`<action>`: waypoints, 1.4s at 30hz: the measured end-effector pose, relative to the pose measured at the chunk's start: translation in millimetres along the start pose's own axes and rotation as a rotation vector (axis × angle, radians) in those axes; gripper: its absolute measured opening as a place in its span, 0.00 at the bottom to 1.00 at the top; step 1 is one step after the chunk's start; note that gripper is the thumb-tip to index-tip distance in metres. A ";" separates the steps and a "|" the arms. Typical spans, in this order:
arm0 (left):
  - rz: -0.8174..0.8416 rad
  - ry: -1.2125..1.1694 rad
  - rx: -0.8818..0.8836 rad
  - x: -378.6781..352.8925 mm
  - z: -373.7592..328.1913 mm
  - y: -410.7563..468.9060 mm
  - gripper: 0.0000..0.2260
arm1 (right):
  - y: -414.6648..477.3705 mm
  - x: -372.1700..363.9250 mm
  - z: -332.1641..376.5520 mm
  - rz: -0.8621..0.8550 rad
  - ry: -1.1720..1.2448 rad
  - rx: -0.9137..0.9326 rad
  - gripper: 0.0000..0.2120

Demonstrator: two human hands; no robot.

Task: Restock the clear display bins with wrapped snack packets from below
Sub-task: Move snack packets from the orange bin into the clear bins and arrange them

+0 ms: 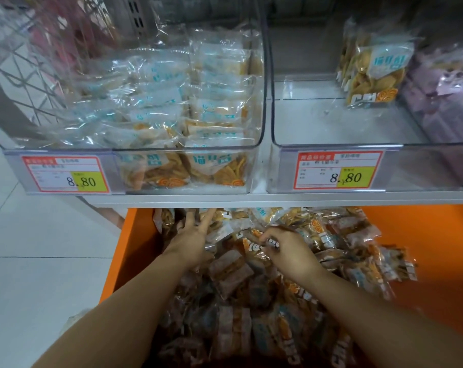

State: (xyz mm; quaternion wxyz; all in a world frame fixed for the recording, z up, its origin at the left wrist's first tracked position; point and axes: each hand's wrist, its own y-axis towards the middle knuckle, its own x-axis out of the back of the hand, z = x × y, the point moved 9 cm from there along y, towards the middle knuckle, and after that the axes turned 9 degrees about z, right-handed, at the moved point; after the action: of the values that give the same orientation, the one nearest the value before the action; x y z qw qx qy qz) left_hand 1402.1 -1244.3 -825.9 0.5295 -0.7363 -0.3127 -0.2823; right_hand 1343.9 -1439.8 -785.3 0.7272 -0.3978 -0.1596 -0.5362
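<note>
To your left, pale floor tiles (39, 248) run up to a white wire rack (20, 62) in the upper corner. A grey shelf edge (278, 200) crosses your view. Just above it sit the left price label (65, 174) and the right price label (339, 170), both red-bordered and reading 8.80 on yellow. A perforated grey upright (138, 14) stands at the back, and purple-wrapped packs (448, 83) lie at far right.

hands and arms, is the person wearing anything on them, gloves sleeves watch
Nothing worn shows. The left hand and right hand are ungloved, both forearms bare to the frame edge with no sleeve, and neither wrist has a watch or band. Rings are too blurred to judge.
</note>
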 end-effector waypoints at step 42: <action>-0.290 0.136 -0.707 173.1 -158.3 -298.1 0.16 | -231.4 190.3 144.6 -0.244 -0.132 0.502 0.09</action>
State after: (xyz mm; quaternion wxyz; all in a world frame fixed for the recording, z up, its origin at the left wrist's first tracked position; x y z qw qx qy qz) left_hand 1274.0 -1295.2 -472.5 0.2171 -0.8011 -0.2610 -0.4929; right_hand 1233.4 -1480.8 -474.2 0.7211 -0.2172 -0.3808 -0.5364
